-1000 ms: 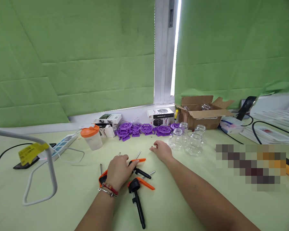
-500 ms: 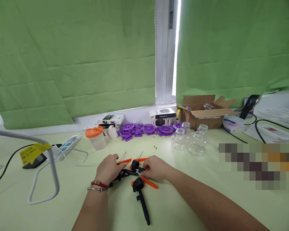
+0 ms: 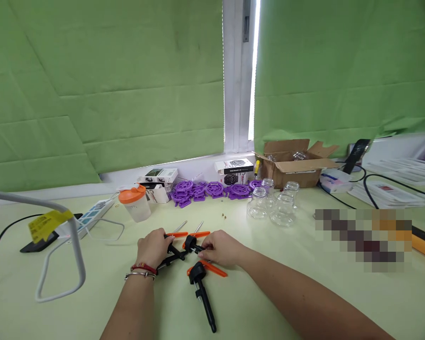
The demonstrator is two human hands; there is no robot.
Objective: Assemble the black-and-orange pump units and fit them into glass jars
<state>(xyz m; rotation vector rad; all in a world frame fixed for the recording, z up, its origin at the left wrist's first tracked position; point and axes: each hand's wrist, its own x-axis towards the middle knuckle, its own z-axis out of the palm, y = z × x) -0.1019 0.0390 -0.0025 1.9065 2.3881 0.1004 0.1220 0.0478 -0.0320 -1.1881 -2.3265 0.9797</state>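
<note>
Several black rod-shaped tools with round black heads and orange levers lie on the table in front of me. My left hand (image 3: 152, 246) is closed around the end of the left tool (image 3: 176, 250), its black rod tilted up towards my fingers. My right hand (image 3: 219, 247) pinches the rod of the middle tool (image 3: 190, 243), whose orange lever and metal pin point away from me. Nearest to me, an untouched front tool (image 3: 205, 300) lies with its rod towards me and its orange lever to the right. Parts of the left tools are hidden by my left hand.
Purple openwork discs (image 3: 214, 190) lie along the wall beside small printed boxes (image 3: 233, 172). Clear glass jars (image 3: 282, 211) stand before an open cardboard box (image 3: 301, 172). On the left are an orange-lidded cup (image 3: 138, 208), a power strip (image 3: 95, 215) and a bent grey tube (image 3: 80, 255).
My left fingers have closed on a black rod and tilted its end up. My right hand keeps its pinch. The whole view has shifted slightly.
</note>
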